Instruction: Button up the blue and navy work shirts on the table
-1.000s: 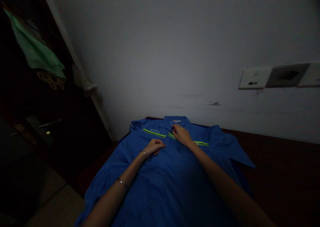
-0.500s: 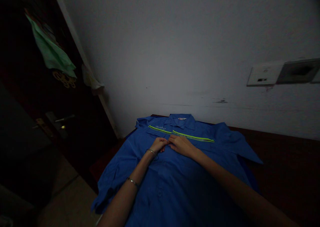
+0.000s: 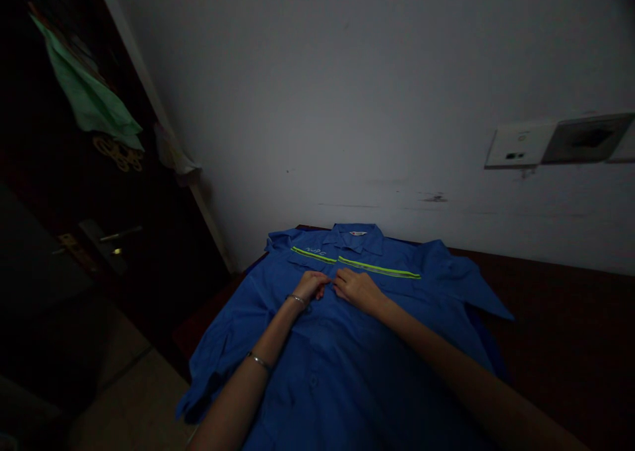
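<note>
A blue work shirt lies spread out, front up, with its collar towards the wall and a yellow-green reflective stripe across the chest. My left hand pinches the front edge of the shirt just below the stripe; a bangle circles that wrist and another the forearm. Close beside it, my right hand has its fingers closed on the same front opening. The fingertips of both hands almost meet there. Whatever small part of the placket sits between them is too small to make out. Lower on the front a button shows.
Under the shirt is a dark reddish-brown table against a pale wall. Wall sockets are at the right. A dark door with a metal handle and a hanging green cloth stands at the left.
My two hands have stayed at the same spot on the shirt's front, with their fingertips slightly farther apart. The whole view has shifted a little.
</note>
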`<state>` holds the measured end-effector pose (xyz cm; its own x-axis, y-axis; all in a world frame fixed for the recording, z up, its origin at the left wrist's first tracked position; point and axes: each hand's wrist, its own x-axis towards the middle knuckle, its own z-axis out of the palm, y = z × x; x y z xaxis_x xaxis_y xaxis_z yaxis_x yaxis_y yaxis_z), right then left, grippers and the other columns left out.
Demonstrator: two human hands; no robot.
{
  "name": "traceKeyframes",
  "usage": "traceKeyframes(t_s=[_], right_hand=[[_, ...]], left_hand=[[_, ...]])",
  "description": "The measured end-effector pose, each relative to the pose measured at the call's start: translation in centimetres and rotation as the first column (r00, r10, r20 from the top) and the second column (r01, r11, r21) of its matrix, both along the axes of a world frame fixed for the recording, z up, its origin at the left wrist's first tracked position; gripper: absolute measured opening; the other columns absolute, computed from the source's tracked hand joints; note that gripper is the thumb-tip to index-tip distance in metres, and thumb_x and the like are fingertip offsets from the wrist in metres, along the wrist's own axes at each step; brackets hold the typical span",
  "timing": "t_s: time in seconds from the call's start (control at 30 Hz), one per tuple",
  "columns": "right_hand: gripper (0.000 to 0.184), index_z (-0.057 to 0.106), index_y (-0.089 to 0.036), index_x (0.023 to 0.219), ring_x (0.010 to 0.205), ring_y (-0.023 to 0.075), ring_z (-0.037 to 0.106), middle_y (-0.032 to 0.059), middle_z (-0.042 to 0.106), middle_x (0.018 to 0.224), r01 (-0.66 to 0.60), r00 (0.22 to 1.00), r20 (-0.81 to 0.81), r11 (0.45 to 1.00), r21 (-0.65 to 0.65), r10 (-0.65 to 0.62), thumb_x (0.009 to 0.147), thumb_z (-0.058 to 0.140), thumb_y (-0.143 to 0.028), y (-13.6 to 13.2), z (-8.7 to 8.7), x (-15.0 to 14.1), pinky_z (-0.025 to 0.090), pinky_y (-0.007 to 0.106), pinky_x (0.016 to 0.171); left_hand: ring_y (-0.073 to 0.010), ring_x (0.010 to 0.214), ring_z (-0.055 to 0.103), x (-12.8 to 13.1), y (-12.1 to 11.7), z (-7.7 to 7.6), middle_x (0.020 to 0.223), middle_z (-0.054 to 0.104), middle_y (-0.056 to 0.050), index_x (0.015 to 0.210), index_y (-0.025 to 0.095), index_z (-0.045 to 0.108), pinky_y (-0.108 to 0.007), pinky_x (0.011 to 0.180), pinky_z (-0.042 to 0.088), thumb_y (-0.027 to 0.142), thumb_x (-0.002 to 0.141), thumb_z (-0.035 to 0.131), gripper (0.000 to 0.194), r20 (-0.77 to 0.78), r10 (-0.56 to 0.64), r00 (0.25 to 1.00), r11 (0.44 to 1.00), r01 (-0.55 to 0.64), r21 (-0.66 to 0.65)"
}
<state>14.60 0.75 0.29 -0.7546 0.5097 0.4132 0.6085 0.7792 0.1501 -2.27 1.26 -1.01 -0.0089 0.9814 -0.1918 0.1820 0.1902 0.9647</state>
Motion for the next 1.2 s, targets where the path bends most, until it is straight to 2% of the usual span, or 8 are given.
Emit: traceKeyframes(t_s=[0.17,0.3,0.43,0.57,0.77,1.0,1.2], right_hand=[[0.025,0.060,-0.015,0.088,0.085,0.0180,0.052,0.0086,0.058,0.089,-0.002,1.000,-0.004,1.000,-0.007,0.002,0.089,0.037,-0.023,0.17,-0.11,0.00,0.040,0.023,0.058],[0.022,0.059,-0.015,0.092,0.083,0.0174,0.052,0.0087,0.058,0.089,-0.007,1.000,-0.006,1.000,-0.015,0.006,0.088,0.039,-0.022,0.07,0.17,-0.09,0.041,0.023,0.057],[0.018,0.060,-0.014,0.091,0.084,0.0173,0.052,0.0084,0.058,0.089,-0.034,0.999,0.010,0.999,-0.036,0.034,0.085,0.043,-0.019,0.00,0.47,0.05,0.042,0.023,0.058],[0.017,0.060,-0.015,0.089,0.084,0.0175,0.053,0.0078,0.059,0.090,-0.056,0.998,-0.016,0.995,-0.087,0.054,0.083,0.045,-0.021,0.08,0.68,0.27,0.042,0.024,0.062],[0.015,0.061,-0.018,0.087,0.086,0.0155,0.055,0.0040,0.060,0.088,-0.019,0.986,-0.167,0.969,-0.246,-0.023,0.083,0.047,-0.023,0.33,0.58,0.47,0.040,0.024,0.069],[0.013,0.061,-0.018,0.085,0.082,0.0136,0.054,0.0031,0.060,0.087,-0.111,0.962,-0.273,0.934,-0.339,0.015,0.081,0.049,-0.020,0.44,0.64,0.65,0.039,0.024,0.072],[0.014,0.059,-0.019,0.089,0.080,0.0144,0.055,0.0022,0.059,0.085,-0.063,0.920,-0.380,0.918,-0.392,-0.100,0.081,0.050,-0.026,0.82,0.07,0.44,0.040,0.025,0.069]], left_hand=[[-0.0055,0.027,0.034,-0.05,0.05,-0.01,0.033,0.042,0.006,0.054,0.015,0.049,-0.018,0.033,0.023,0.026,0.069,0.057,0.020,-0.065,0.002,0.998,1.000,-0.002,-0.006],[-0.0049,0.027,0.034,0.07,0.17,-0.17,0.033,0.041,0.006,0.052,0.015,0.048,-0.017,0.033,0.023,0.033,0.071,0.057,0.027,-0.146,0.020,0.989,1.000,-0.019,0.007],[-0.0053,0.025,0.031,0.47,0.10,-0.23,0.030,0.038,0.007,0.055,0.015,0.050,-0.018,0.032,0.021,0.032,0.071,0.058,0.024,-0.164,0.063,0.984,0.998,-0.059,0.031],[-0.0050,0.025,0.030,0.75,-0.18,-0.11,0.030,0.038,0.008,0.062,0.013,0.055,-0.018,0.031,0.021,0.034,0.070,0.059,0.023,-0.134,0.096,0.986,0.994,-0.088,0.063],[-0.0043,0.028,0.032,0.36,-0.38,-0.07,0.034,0.041,0.007,0.073,0.011,0.063,-0.018,0.033,0.021,0.045,0.063,0.066,0.036,-0.030,0.073,0.997,0.992,-0.069,0.101],[-0.0041,0.029,0.032,0.27,-0.31,-0.44,0.034,0.042,0.007,0.077,0.009,0.065,-0.018,0.034,0.021,0.050,0.057,0.068,0.045,0.054,0.100,0.994,0.987,-0.106,0.124],[-0.0040,0.030,0.031,0.19,-0.46,-0.24,0.035,0.041,0.007,0.077,0.010,0.065,-0.019,0.034,0.019,0.052,0.054,0.069,0.049,0.085,0.061,0.995,0.989,-0.072,0.126]])
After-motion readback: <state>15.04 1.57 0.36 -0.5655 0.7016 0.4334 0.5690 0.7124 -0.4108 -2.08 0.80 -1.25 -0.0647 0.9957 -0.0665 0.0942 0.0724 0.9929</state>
